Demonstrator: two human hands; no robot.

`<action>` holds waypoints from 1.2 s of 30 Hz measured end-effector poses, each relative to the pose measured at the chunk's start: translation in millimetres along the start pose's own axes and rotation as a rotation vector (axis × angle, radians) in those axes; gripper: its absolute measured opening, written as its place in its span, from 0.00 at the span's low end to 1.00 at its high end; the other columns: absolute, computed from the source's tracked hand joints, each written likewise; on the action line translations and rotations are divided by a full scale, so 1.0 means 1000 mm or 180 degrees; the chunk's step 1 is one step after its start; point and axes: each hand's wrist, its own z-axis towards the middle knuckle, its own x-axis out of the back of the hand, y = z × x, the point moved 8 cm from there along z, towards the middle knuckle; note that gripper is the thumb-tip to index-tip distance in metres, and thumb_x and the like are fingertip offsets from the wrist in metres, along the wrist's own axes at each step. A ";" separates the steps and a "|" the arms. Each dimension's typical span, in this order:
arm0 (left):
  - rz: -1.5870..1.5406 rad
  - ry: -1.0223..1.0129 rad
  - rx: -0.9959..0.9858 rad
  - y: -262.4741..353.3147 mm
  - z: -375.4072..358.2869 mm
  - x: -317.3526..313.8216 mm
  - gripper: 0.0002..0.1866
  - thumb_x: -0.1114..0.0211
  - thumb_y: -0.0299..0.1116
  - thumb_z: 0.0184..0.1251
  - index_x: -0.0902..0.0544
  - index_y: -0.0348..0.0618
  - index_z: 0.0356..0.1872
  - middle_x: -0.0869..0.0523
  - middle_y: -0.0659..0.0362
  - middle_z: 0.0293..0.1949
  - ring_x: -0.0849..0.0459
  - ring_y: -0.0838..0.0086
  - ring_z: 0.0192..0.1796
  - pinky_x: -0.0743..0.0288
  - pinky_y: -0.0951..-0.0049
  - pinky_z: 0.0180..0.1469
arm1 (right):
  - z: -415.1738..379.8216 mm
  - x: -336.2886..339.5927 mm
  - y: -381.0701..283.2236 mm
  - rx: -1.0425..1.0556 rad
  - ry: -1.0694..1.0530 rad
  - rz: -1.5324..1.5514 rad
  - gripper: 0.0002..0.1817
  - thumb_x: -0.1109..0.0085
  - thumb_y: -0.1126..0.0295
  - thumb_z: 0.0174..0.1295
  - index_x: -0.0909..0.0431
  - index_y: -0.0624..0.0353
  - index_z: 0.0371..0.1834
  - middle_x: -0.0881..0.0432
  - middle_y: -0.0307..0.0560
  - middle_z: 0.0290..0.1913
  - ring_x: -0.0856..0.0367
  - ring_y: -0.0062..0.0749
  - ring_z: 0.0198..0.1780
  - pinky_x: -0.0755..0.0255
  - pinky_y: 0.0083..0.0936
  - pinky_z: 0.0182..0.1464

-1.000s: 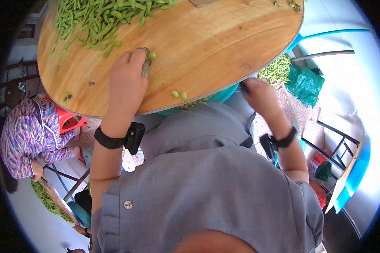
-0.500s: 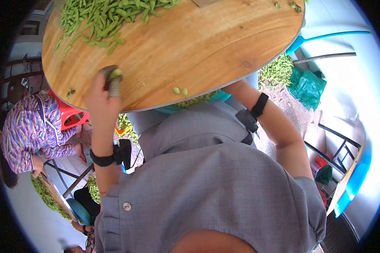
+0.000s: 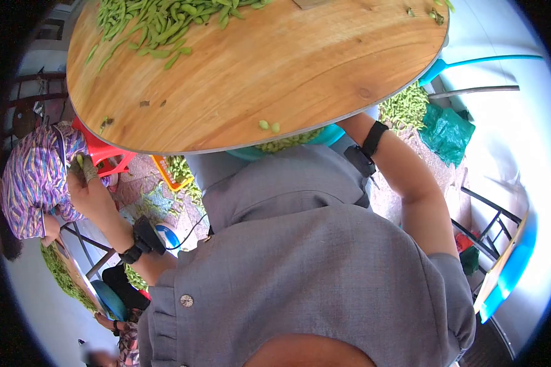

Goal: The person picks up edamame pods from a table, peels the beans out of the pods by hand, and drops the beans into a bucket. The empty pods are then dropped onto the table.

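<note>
My left hand (image 3: 87,188) is off the table's left edge, above the floor, its fingers pinched on a small green soybean pod (image 3: 79,161). Grey-brown coverings show on the fingertips. My right hand (image 3: 353,124) reaches under the near edge of the round wooden table (image 3: 245,79); its fingers are hidden. Beside it, a teal basin (image 3: 245,153) with green contents sits at my lap, partly under the tabletop. Two shelled beans (image 3: 269,126) lie near the table edge. A heap of pods (image 3: 171,21) covers the far left of the tabletop.
Left of me are a red stool (image 3: 107,153), a person in a striped top (image 3: 33,177) and another table with pods (image 3: 67,275). A yellow-orange basket (image 3: 168,174) stands on the floor. More pods (image 3: 404,107) and a green bag (image 3: 447,131) lie at right.
My left hand has moved left and down, from above the tabletop to beyond its edge. Small dark scraps now show on the wood there. My right arm stays nearly where it was.
</note>
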 end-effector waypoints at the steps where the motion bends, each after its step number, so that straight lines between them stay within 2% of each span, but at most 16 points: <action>1: 0.0057 -0.0056 -0.0076 0.005 -0.001 -0.002 0.14 0.37 0.30 0.66 0.19 0.32 0.48 0.14 0.56 0.42 0.18 0.76 0.43 0.26 0.76 0.47 | 0.002 0.000 -0.001 0.0031 -0.0026 -0.0062 0.22 0.44 0.65 0.53 0.22 0.51 0.53 0.24 0.53 0.57 0.32 0.53 0.63 0.43 0.45 0.67; 2: 0.0065 -0.0057 -0.0070 0.002 -0.001 -0.003 0.14 0.37 0.30 0.66 0.19 0.32 0.48 0.14 0.56 0.42 0.18 0.76 0.43 0.26 0.76 0.47 | 0.050 -0.043 -0.001 0.0060 -0.0049 -0.0128 0.22 0.44 0.65 0.52 0.22 0.51 0.53 0.24 0.53 0.57 0.32 0.53 0.63 0.43 0.45 0.67; 11: -0.0190 -0.0466 0.0257 0.034 -0.011 -0.044 0.13 0.38 0.27 0.66 0.20 0.34 0.50 0.14 0.57 0.41 0.18 0.78 0.42 0.25 0.78 0.46 | 0.049 -0.043 -0.035 0.0351 -0.0221 -0.0776 0.22 0.43 0.65 0.52 0.22 0.51 0.53 0.24 0.53 0.57 0.32 0.53 0.62 0.42 0.45 0.66; 13: -0.0846 -0.0571 0.0112 0.040 -0.014 -0.061 0.13 0.38 0.27 0.66 0.20 0.34 0.49 0.14 0.56 0.40 0.18 0.78 0.43 0.26 0.78 0.48 | 0.008 -0.017 -0.047 0.0403 -0.0255 -0.0902 0.22 0.43 0.65 0.52 0.22 0.51 0.53 0.24 0.53 0.57 0.32 0.53 0.62 0.42 0.45 0.66; 16: -0.0711 -0.0820 -0.0311 0.063 -0.022 -0.085 0.12 0.38 0.26 0.66 0.20 0.35 0.49 0.14 0.56 0.41 0.18 0.79 0.45 0.26 0.79 0.50 | 0.005 -0.021 -0.058 0.0491 -0.0311 -0.1090 0.22 0.42 0.65 0.52 0.22 0.51 0.53 0.24 0.54 0.57 0.32 0.53 0.62 0.42 0.45 0.66; 18: -0.0967 -0.1071 -0.0352 0.076 -0.027 -0.102 0.13 0.37 0.26 0.64 0.19 0.37 0.49 0.15 0.55 0.44 0.18 0.75 0.47 0.27 0.76 0.51 | 0.009 -0.023 -0.065 0.0563 -0.0341 -0.1238 0.22 0.42 0.65 0.51 0.22 0.52 0.53 0.24 0.54 0.57 0.32 0.53 0.62 0.42 0.45 0.66; 20: -0.0361 -0.1290 -0.1015 0.090 -0.037 -0.120 0.15 0.38 0.26 0.61 0.19 0.40 0.49 0.16 0.53 0.47 0.18 0.68 0.50 0.27 0.73 0.53 | 0.005 -0.017 -0.072 0.0633 -0.0383 -0.1390 0.22 0.42 0.64 0.51 0.22 0.52 0.53 0.24 0.54 0.57 0.31 0.53 0.62 0.41 0.45 0.66; 21: -0.0326 -0.1454 -0.0856 0.092 -0.040 -0.126 0.16 0.38 0.26 0.57 0.19 0.40 0.48 0.18 0.49 0.49 0.19 0.58 0.51 0.27 0.67 0.54 | 0.008 -0.018 -0.073 0.0663 -0.0413 -0.1460 0.22 0.42 0.64 0.51 0.22 0.52 0.53 0.24 0.54 0.57 0.31 0.53 0.62 0.41 0.45 0.66; 23: 0.0057 -0.1437 -0.1114 0.092 -0.045 -0.129 0.16 0.38 0.26 0.56 0.20 0.40 0.47 0.18 0.48 0.47 0.19 0.55 0.49 0.27 0.65 0.53 | 0.052 -0.061 -0.074 0.0723 -0.0478 -0.1593 0.23 0.42 0.64 0.51 0.22 0.52 0.53 0.24 0.54 0.57 0.31 0.53 0.62 0.41 0.45 0.66; 26: 0.0534 -0.1291 -0.1511 0.088 -0.056 -0.125 0.15 0.38 0.27 0.55 0.20 0.39 0.45 0.19 0.47 0.44 0.21 0.51 0.47 0.27 0.60 0.52 | 0.046 -0.048 -0.077 0.0857 -0.0560 -0.1763 0.23 0.42 0.64 0.51 0.22 0.52 0.53 0.24 0.54 0.57 0.31 0.53 0.62 0.41 0.45 0.66; 28: 0.0662 -0.1127 -0.1605 0.078 -0.063 -0.111 0.15 0.37 0.27 0.54 0.20 0.38 0.44 0.19 0.47 0.42 0.22 0.49 0.45 0.28 0.58 0.51 | 0.039 -0.039 -0.087 0.0060 -0.1351 -0.1729 0.24 0.40 0.66 0.47 0.22 0.55 0.51 0.23 0.55 0.55 0.31 0.55 0.61 0.40 0.43 0.66; 30: 0.1106 -0.1101 -0.1380 0.056 -0.066 -0.094 0.13 0.38 0.28 0.57 0.21 0.38 0.44 0.20 0.47 0.41 0.22 0.50 0.46 0.29 0.58 0.50 | 0.026 -0.029 -0.104 0.0531 -0.1266 -0.1417 0.21 0.40 0.71 0.43 0.21 0.58 0.45 0.18 0.54 0.43 0.22 0.50 0.49 0.30 0.39 0.53; 32: 0.1396 -0.0892 -0.1253 0.052 -0.062 -0.070 0.11 0.39 0.29 0.60 0.20 0.39 0.43 0.18 0.48 0.38 0.20 0.51 0.42 0.27 0.59 0.44 | 0.009 -0.025 -0.117 -0.0849 -0.2748 -0.1459 0.17 0.40 0.74 0.41 0.21 0.60 0.39 0.19 0.55 0.32 0.19 0.49 0.37 0.27 0.39 0.41; 34: 0.1348 -0.0808 -0.0447 0.009 -0.057 -0.047 0.10 0.40 0.29 0.63 0.19 0.41 0.44 0.17 0.47 0.35 0.19 0.50 0.36 0.25 0.61 0.38 | 0.015 -0.013 -0.162 -0.0807 -0.2722 -0.1043 0.14 0.40 0.73 0.42 0.22 0.62 0.35 0.22 0.58 0.26 0.21 0.51 0.29 0.29 0.37 0.33; 35: 0.1291 -0.0695 -0.0442 0.007 -0.056 -0.040 0.11 0.41 0.29 0.64 0.19 0.41 0.46 0.15 0.51 0.32 0.17 0.60 0.31 0.25 0.67 0.33 | 0.023 -0.005 -0.180 -0.0785 -0.2747 -0.1039 0.14 0.40 0.73 0.42 0.22 0.62 0.35 0.22 0.58 0.26 0.21 0.51 0.29 0.29 0.37 0.33; 36: 0.1298 -0.0692 -0.0428 0.013 -0.056 -0.037 0.11 0.41 0.29 0.64 0.19 0.41 0.46 0.15 0.51 0.32 0.17 0.60 0.31 0.25 0.67 0.33 | 0.033 0.002 -0.200 -0.0849 -0.2623 -0.0744 0.13 0.40 0.71 0.43 0.23 0.62 0.35 0.22 0.59 0.28 0.21 0.53 0.32 0.28 0.38 0.35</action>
